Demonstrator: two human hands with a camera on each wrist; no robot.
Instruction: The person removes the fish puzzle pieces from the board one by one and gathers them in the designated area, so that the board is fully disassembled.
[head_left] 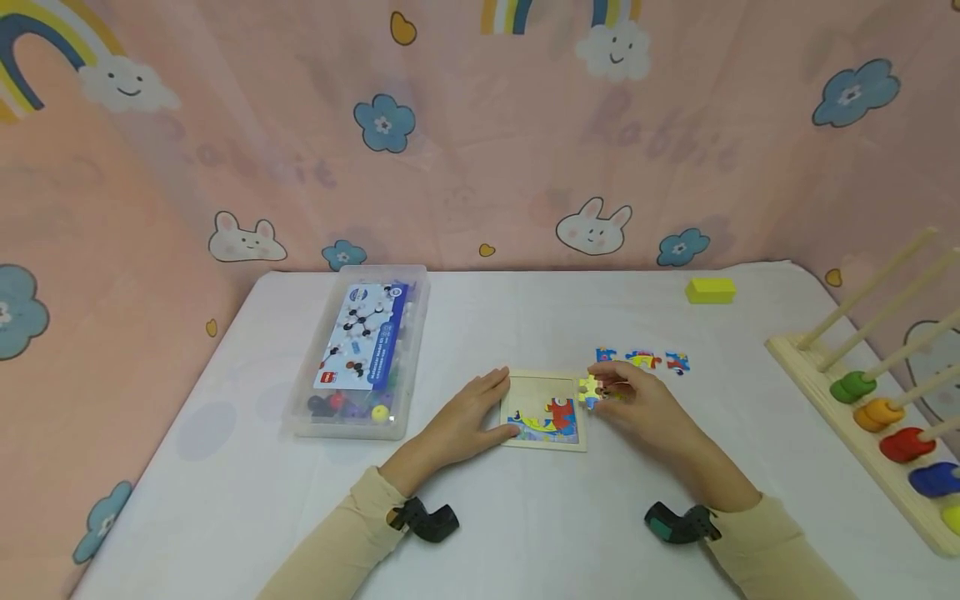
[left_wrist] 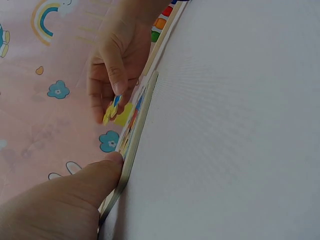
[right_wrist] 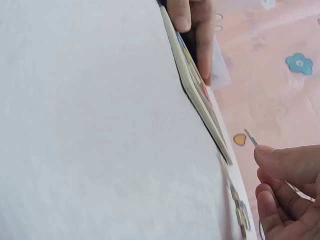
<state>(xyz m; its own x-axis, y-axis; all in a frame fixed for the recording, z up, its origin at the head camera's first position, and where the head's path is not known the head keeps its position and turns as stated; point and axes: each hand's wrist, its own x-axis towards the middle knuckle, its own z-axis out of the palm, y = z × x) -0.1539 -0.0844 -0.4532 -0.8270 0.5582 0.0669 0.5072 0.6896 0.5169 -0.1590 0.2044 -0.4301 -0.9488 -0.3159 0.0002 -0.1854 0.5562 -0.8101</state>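
Observation:
A square wooden puzzle tray (head_left: pixel 543 381) lies on the table, its lower part filled with colourful pieces (head_left: pixel 543 423). My left hand (head_left: pixel 467 421) rests along the tray's left side, fingers extended near the upper corner and thumb on the lower left edge. In the left wrist view that thumb (left_wrist: pixel 102 177) presses on the rim. My right hand (head_left: pixel 647 406) pinches a yellow and blue puzzle piece (head_left: pixel 589 391) between thumb and fingers, just off the tray's upper right edge. The same piece (right_wrist: pixel 251 137) appears edge-on in the right wrist view, raised above the table.
Several loose puzzle pieces (head_left: pixel 643 359) lie behind my right hand. A yellow block (head_left: pixel 710 291) is at the back right. On the far right stands a wooden peg rack (head_left: pixel 840 400) with coloured beads. A clear plastic box (head_left: pixel 360 354) of molecular model parts lies left of the tray.

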